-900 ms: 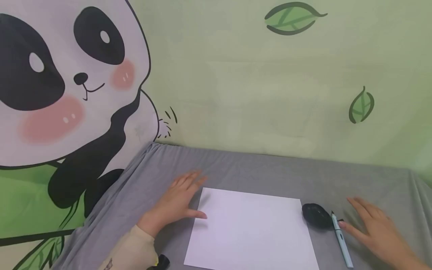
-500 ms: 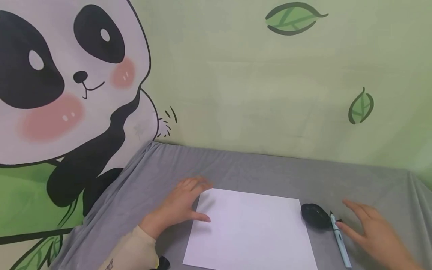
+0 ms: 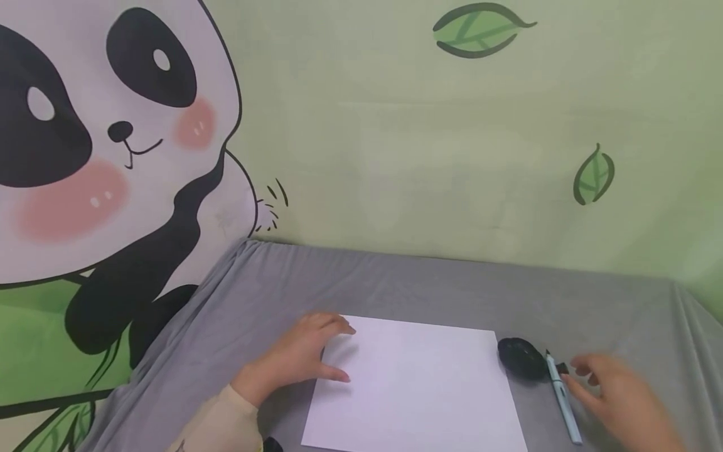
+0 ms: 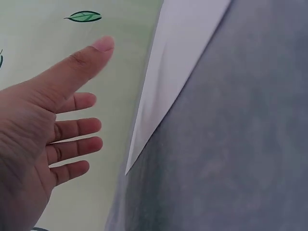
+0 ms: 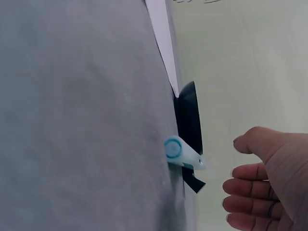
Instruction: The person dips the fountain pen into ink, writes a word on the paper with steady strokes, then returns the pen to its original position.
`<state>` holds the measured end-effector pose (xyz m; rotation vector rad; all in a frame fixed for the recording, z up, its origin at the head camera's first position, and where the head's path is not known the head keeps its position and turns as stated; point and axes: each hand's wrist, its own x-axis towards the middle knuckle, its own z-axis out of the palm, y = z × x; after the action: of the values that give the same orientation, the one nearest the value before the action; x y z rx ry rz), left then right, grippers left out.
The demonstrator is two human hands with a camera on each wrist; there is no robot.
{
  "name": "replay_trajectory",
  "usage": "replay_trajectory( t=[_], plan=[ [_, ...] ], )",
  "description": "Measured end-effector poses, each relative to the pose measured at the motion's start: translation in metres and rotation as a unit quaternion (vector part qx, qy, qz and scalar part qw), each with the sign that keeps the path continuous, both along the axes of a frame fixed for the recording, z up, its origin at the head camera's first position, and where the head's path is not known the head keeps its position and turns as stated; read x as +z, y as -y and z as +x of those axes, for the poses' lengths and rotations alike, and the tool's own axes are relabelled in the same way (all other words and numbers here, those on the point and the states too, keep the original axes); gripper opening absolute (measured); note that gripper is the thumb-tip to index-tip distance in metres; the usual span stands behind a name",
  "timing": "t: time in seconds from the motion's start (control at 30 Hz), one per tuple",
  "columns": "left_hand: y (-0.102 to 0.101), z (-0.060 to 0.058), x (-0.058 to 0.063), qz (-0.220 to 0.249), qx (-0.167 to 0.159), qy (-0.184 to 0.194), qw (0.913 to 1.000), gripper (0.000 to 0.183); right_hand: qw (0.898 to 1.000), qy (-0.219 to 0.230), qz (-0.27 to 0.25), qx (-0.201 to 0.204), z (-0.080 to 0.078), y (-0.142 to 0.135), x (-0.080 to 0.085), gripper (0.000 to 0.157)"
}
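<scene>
Since a second ago, right hand (image 3: 618,389) is closing toward the pen (image 3: 560,398), fingers loose, holding nothing; left hand (image 3: 299,355) is flattening on the paper (image 3: 418,389). Next: pinching the pen's barrel.

On the grey-draped table (image 3: 395,282) lies a white sheet of paper (image 3: 415,386) near the front edge — the left hand (image 3: 302,358) rests flat at its far left corner. Off the sheet's right edge sit a black oval object (image 3: 522,358) and a pale blue pen (image 3: 562,398) — the right hand (image 3: 624,398), fingers loosely curled, hovers just beside the pen.
</scene>
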<state>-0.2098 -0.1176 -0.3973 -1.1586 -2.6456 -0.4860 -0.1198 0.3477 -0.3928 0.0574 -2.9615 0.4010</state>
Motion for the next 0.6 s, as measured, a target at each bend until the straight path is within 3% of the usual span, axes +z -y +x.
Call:
replay_trajectory(
  t=[0.4, 0.6],
  plan=[
    [0.008, -0.003, -0.015, -0.005, 0.009, 0.050, 0.9987, 0.055, 0.994, 0.092, 0.001, -0.062, 0.002, 0.010, -0.004, 0.036],
    [0.009, -0.004, -0.021, 0.001, 0.014, 0.087, 0.9961, 0.051, 0.995, 0.075, 0.001, -0.059, 0.006, 0.008, -0.008, 0.045]
  ],
)
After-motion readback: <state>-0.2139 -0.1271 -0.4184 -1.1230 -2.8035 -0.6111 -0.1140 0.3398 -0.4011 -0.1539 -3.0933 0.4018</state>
